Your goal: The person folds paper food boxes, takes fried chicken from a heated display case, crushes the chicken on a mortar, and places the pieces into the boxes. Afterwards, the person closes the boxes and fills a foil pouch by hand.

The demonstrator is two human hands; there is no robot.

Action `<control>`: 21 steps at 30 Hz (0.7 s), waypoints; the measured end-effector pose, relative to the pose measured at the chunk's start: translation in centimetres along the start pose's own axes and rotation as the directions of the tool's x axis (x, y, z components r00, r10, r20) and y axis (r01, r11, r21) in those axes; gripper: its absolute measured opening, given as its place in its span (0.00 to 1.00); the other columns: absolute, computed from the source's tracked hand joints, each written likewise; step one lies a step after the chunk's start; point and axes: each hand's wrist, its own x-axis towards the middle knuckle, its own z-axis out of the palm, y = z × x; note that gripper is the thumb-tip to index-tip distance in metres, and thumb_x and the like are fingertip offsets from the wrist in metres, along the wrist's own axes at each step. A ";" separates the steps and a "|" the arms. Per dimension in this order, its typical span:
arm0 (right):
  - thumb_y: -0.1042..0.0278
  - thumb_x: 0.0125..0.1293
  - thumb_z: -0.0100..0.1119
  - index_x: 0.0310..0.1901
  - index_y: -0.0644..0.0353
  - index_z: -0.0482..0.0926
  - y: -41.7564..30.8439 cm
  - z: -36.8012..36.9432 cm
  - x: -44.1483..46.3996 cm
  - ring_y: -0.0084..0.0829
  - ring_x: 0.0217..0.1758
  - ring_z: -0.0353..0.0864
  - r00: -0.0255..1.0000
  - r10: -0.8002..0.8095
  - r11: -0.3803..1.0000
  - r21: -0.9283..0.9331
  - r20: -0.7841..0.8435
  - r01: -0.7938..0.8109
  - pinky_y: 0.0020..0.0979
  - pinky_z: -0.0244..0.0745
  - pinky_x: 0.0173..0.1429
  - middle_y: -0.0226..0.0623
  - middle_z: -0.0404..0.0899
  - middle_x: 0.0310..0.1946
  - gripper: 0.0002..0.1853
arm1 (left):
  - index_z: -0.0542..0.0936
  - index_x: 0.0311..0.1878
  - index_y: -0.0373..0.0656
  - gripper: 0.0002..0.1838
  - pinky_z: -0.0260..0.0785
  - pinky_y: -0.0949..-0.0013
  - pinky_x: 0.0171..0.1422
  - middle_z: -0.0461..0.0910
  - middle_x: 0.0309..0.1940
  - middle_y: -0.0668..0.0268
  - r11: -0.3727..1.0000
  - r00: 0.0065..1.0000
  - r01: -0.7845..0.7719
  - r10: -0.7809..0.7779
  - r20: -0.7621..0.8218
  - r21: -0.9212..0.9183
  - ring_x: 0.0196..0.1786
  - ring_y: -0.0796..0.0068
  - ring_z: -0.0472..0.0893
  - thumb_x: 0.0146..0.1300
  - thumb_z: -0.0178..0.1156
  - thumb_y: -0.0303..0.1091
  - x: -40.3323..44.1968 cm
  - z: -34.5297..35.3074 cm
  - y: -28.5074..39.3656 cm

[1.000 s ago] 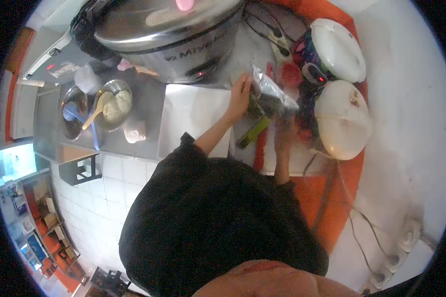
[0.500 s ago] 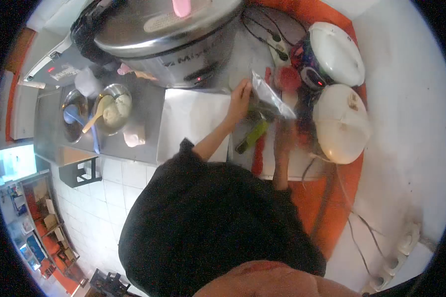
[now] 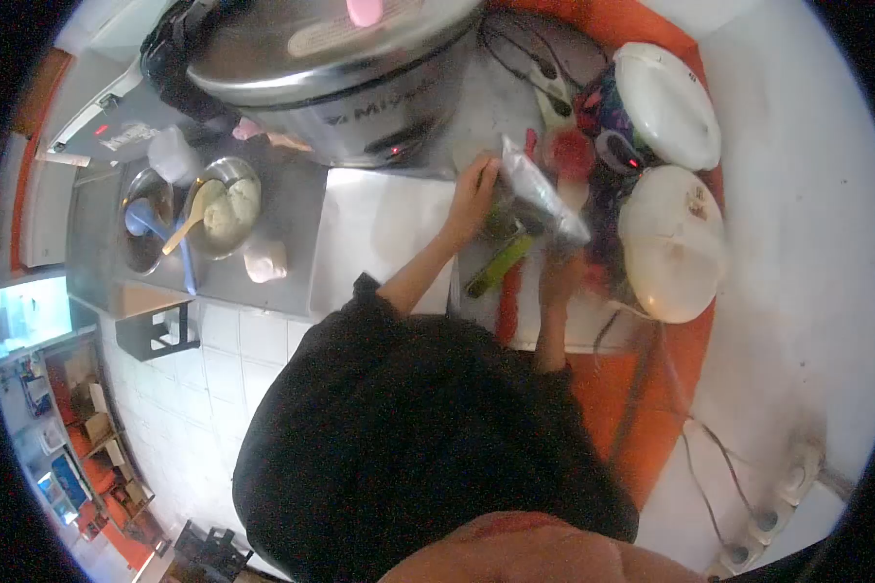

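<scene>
A shiny silver packet (image 3: 540,189) is stretched between my two hands, over the right part of the counter. My left hand (image 3: 474,194) is closed at its upper left end. Near the lower right end is my right hand (image 3: 561,277), dim and blurred, so its fingers cannot be made out. Below the packet lie a green-handled tool (image 3: 499,266) and a long red item (image 3: 509,303). A round red object (image 3: 569,154) sits just beyond the packet.
A large steel cooker (image 3: 360,117) stands at the back. White paper (image 3: 374,233) lies left of my hands. Farther left are a bowl of pale food (image 3: 228,216) and a pink block (image 3: 265,261). Two white rounded appliances (image 3: 666,102) (image 3: 673,243) stand right, with cables nearby.
The silver packet has tilted and looks narrower, its surface turned differently. My left hand has shifted very slightly to the right. The view has moved a little.
</scene>
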 end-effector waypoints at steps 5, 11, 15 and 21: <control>0.69 0.57 0.65 0.43 0.63 0.75 -0.7 -0.6 1.1 0.32 0.37 0.78 0.998 0.031 0.993 -0.119 0.050 -0.024 0.32 0.71 0.43 0.41 0.80 0.36 0.14 | 0.72 0.41 0.35 0.13 0.63 0.74 0.45 0.71 0.31 0.65 1.000 0.996 0.022 -0.023 0.083 0.007 0.37 0.78 0.69 0.71 0.45 0.36 0.5 -0.1 0.1; 0.68 0.62 0.59 0.52 0.66 0.73 -2.2 -1.6 2.0 0.30 0.48 0.74 0.955 0.226 0.966 0.082 0.191 -0.245 0.32 0.65 0.56 0.40 0.78 0.47 0.18 | 0.73 0.46 0.34 0.12 0.64 0.73 0.48 0.75 0.35 0.62 0.988 0.956 0.113 -0.137 0.261 0.102 0.40 0.75 0.72 0.70 0.46 0.33 0.3 -1.4 -2.4; 0.67 0.62 0.59 0.52 0.66 0.72 -1.7 -1.2 1.6 0.30 0.49 0.73 0.966 0.188 0.952 0.209 0.175 -0.223 0.31 0.64 0.57 0.40 0.77 0.48 0.19 | 0.73 0.47 0.35 0.10 0.66 0.71 0.47 0.77 0.34 0.59 0.995 0.967 -0.104 0.103 0.232 -0.012 0.40 0.73 0.75 0.67 0.49 0.29 -0.5 -1.5 -2.1; 0.68 0.61 0.61 0.52 0.67 0.73 -0.1 -0.5 1.2 0.33 0.50 0.74 0.972 0.198 0.958 0.183 0.124 -0.219 0.32 0.65 0.58 0.42 0.77 0.48 0.19 | 0.74 0.46 0.37 0.09 0.69 0.67 0.45 0.78 0.35 0.52 0.979 0.978 -0.045 0.003 0.207 0.197 0.37 0.64 0.78 0.64 0.51 0.27 -0.6 -1.4 -2.2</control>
